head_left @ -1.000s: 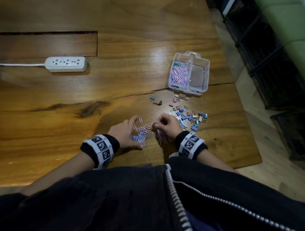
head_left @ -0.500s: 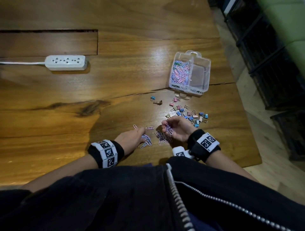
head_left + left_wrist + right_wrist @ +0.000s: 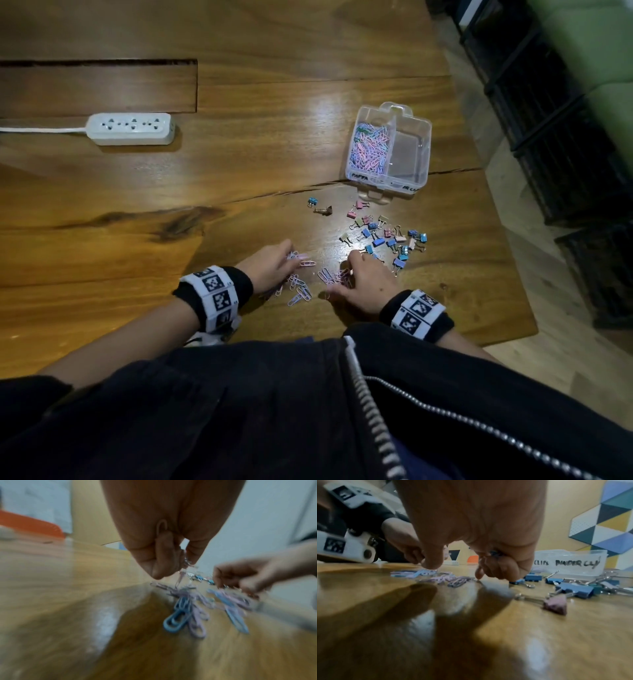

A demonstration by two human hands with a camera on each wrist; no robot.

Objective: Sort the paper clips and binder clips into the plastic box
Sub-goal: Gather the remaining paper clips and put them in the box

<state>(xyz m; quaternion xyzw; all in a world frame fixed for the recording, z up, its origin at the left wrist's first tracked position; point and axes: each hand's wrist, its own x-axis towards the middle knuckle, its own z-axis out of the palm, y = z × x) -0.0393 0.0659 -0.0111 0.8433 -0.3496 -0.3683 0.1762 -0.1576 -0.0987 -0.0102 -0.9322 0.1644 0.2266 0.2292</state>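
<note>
Pastel paper clips [image 3: 301, 291] lie loose on the wooden table [image 3: 239, 178] between my hands. My left hand [image 3: 293, 257] pinches a few paper clips [image 3: 181, 566], which dangle above the pile [image 3: 185, 612]. My right hand [image 3: 342, 277] is palm down over more clips, with its fingers curled round some paper clips [image 3: 494, 553] in the palm. Coloured binder clips [image 3: 387, 240] are scattered just right of it. The clear plastic box [image 3: 426, 150] stands farther back; its left compartment holds paper clips [image 3: 370, 147] and its right one holds nothing.
A white power strip [image 3: 130, 128] with its cord lies at the far left. A long crack crosses the table in front of the box. The table's right edge [image 3: 507, 240] drops to the floor, where dark crates [image 3: 565, 154] stand.
My right hand, palm up with clips half a second ago, has turned palm down onto the pile. My left hand has reached forward and lifted a few clips.
</note>
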